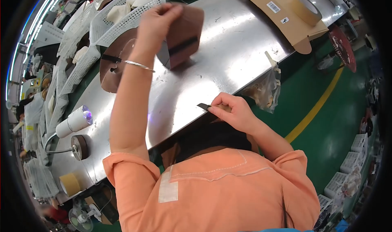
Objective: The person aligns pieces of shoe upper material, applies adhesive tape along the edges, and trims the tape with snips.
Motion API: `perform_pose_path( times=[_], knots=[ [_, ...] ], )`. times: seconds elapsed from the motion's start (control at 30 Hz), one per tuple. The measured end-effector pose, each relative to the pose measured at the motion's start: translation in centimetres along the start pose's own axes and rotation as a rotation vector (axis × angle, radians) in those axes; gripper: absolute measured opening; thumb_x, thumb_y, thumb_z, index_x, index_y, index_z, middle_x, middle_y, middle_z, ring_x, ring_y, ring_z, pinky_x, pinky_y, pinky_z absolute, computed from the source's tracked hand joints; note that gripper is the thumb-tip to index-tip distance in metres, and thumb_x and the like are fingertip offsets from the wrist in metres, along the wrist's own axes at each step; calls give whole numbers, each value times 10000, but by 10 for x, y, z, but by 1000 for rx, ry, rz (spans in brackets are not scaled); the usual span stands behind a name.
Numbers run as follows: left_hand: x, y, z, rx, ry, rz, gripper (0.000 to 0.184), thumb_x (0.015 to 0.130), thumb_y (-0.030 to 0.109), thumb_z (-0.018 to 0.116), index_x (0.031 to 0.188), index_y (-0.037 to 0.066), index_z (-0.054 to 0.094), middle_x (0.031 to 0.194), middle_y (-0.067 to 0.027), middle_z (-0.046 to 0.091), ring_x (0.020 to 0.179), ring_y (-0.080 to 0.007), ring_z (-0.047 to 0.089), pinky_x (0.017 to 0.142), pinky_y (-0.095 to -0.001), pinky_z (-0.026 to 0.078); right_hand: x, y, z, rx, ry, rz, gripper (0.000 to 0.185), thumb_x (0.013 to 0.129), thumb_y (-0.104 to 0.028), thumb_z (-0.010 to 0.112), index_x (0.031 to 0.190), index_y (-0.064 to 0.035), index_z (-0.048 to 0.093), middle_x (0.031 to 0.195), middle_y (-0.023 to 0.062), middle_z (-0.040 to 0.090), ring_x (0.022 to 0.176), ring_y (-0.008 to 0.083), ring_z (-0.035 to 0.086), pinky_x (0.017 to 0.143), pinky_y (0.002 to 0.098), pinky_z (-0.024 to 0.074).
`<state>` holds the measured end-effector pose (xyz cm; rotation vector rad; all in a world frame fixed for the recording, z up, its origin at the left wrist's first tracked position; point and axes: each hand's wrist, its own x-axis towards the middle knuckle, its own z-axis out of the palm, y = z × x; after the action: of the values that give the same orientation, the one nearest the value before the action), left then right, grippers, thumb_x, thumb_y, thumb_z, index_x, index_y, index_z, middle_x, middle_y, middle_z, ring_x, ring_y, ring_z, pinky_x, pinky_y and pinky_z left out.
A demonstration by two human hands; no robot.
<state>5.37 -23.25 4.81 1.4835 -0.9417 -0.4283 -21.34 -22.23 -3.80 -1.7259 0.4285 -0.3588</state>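
Note:
My left hand point(161, 21) is raised over the far side of the metal table, its fingers closed on the top edge of a brown sheet piece point(187, 32) with a black strip across it. The piece is slightly blurred. Beside my left wrist, another brown piece point(110, 74) with a black strip lies on the table. Close to the near table edge, my right hand point(232, 109) pinches a small tool with a dark, angled flat tip point(203, 106).
White perforated baskets point(118, 30) holding pale items stand at the far side. A white lamp point(73, 123) and tape roll point(70, 184) sit at left. Cardboard point(281, 15) bearing another tape roll point(306, 9) lies at upper right. A plastic bag point(267, 93) hangs at the table edge.

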Motion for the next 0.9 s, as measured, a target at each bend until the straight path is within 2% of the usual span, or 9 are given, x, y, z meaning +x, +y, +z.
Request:
perform_pose_path(
  times=[0.07,0.17,0.23,0.33,0.37,0.47,0.63,0.7,0.9],
  knots=[
    [-16,35,-3,-131,150,38,203,810,225,714,800,35,646,675,-10,584,622,-70,520,565,-209,403,-1,-1,-3,5,38,18,151,864,-154,648,879,-19,581,674,13,582,623,68,528,579,234,428],
    [-50,21,-25,-229,15,-92,185,815,196,712,731,71,603,603,17,502,542,-55,442,494,-206,323,-1,0,-4,95,23,44,146,874,-156,642,876,-21,584,683,-1,586,631,51,522,577,217,425],
    [-91,4,-14,-303,35,-184,235,822,177,704,679,79,545,585,25,464,516,-58,405,467,-218,282,1,2,0,120,11,28,148,877,-160,642,880,-23,584,687,-8,588,633,46,524,577,210,424],
    [-145,-24,-2,-453,60,-415,163,835,148,696,790,44,579,645,12,499,539,-57,395,483,-223,290,3,-3,2,165,-6,68,145,881,-159,639,890,-26,583,699,-8,596,631,42,528,577,202,426],
    [-158,-30,1,-460,63,-419,160,835,150,699,817,35,588,668,12,509,547,-57,397,488,-222,293,4,-6,2,178,-14,93,143,882,-158,638,894,-27,582,703,-6,600,630,41,529,577,200,427],
    [-181,-31,6,-484,71,-429,170,840,153,700,857,22,593,710,11,526,563,-55,402,498,-214,296,9,-7,8,152,42,-94,137,887,-154,630,903,-28,579,720,0,617,635,36,537,578,194,433],
    [-184,-6,2,-397,108,-358,183,864,174,676,881,17,584,713,13,524,565,-53,405,487,-204,286,16,-38,11,154,64,-94,113,891,-108,614,928,-4,588,732,14,635,663,56,580,594,201,445],
    [-180,0,-6,-466,91,-366,191,874,190,664,879,17,581,712,12,523,557,-53,405,481,-201,282,22,-44,9,36,109,-182,112,885,-94,618,936,4,600,726,20,635,661,63,590,594,203,445],
    [-157,36,-32,-460,-72,-331,197,879,210,650,823,35,579,662,10,505,530,-54,402,465,-208,272,28,-88,-3,-36,51,-163,106,871,-69,640,936,14,627,767,9,610,696,57,570,606,188,432]
  ],
)
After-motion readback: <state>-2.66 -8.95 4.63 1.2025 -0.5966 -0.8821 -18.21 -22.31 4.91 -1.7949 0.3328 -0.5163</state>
